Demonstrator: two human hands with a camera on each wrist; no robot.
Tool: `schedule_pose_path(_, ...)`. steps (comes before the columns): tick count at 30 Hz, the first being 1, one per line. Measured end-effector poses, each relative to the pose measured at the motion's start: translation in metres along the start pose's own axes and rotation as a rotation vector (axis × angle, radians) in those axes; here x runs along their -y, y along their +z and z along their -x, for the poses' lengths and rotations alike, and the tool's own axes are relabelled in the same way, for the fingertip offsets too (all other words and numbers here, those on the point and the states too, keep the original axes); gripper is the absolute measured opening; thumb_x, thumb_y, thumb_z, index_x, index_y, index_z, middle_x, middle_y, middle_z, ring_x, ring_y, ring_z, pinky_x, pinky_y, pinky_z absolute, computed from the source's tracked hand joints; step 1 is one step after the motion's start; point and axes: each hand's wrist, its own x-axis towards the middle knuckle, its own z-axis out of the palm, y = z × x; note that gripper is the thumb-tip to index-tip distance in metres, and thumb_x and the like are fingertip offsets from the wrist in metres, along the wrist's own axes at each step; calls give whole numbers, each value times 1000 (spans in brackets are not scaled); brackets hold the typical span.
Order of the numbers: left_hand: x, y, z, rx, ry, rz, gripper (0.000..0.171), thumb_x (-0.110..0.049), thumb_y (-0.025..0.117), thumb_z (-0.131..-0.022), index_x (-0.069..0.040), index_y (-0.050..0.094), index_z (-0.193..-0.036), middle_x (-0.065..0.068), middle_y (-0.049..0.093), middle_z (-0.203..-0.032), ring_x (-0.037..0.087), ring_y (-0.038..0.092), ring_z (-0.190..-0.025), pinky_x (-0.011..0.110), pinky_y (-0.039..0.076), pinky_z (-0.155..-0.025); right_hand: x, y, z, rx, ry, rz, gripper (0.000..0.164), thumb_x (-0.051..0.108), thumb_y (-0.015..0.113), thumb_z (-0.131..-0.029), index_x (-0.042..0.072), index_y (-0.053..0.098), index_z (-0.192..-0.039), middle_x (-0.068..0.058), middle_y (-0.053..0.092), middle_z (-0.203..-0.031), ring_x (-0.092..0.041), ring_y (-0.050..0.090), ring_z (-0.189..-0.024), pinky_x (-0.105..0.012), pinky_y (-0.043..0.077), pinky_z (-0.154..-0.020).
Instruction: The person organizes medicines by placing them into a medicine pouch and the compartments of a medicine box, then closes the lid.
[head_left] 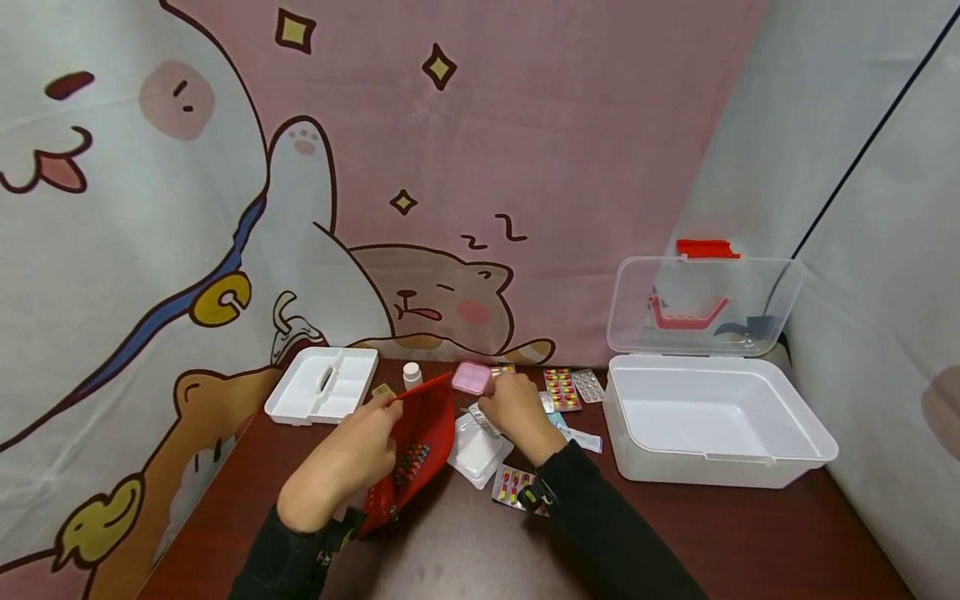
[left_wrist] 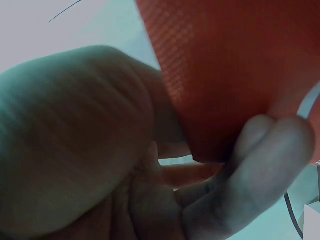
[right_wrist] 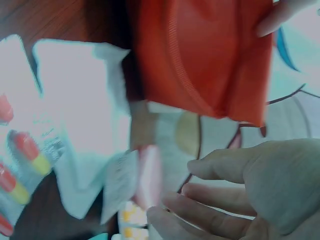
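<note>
My left hand (head_left: 348, 450) grips the upper edge of a red zippered pouch (head_left: 435, 408), fingers and thumb curled round it in the left wrist view. The pouch stands tilted with its mouth apart, and a strip of dark capsules (head_left: 411, 463) shows inside. To its right, my right hand (head_left: 519, 417) hovers over a cluster of medical items. Its thumb and fingers are loosely bent and apart in the right wrist view, nothing between them. Nearest to these fingers are a small printed white packet (right_wrist: 120, 182), a pink case (right_wrist: 148, 175) and a white square packet (head_left: 477, 450).
Red-and-yellow capsule blister packs (head_left: 562, 389) lie around the right hand, with a silver blister pack (head_left: 587, 386) beside them. A white bottle (head_left: 412, 375) stands behind the pouch. An opened white case (head_left: 322, 385) sits back left; a large white box (head_left: 720, 467) with raised clear lid stands right.
</note>
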Motion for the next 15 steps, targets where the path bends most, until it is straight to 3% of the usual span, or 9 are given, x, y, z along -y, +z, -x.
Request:
schedule_pose_path(5, 0, -2, 1, 2, 0, 0, 45, 7, 65, -91, 6, 70, -135, 21, 65, -139, 31, 70, -112, 50, 60, -99, -43, 65, -31, 7, -25, 108, 32, 40, 86, -85, 14, 76, -71, -14, 80, -87, -39, 76, -85, -55, 58, -75)
schedule_pose_path(10, 1, 0, 0, 5, -3, 5, 45, 6, 65, -92, 5, 70, -136, 22, 64, -144, 33, 70, -117, 52, 59, -102, -50, 93, -38, 32, 38, 172, 42, 44, 93, -78, 6, 81, -90, -19, 81, -96, -39, 77, -88, -53, 61, -76)
schedule_pose_path(15, 1, 0, 1, -2, -6, 3, 45, 6, 65, -92, 6, 70, -137, 21, 64, -143, 33, 70, -117, 52, 60, -102, -53, 103, -35, 28, 60, 182, 46, 45, 96, -76, 5, 80, -92, -18, 80, -97, -36, 76, -86, -51, 61, -73)
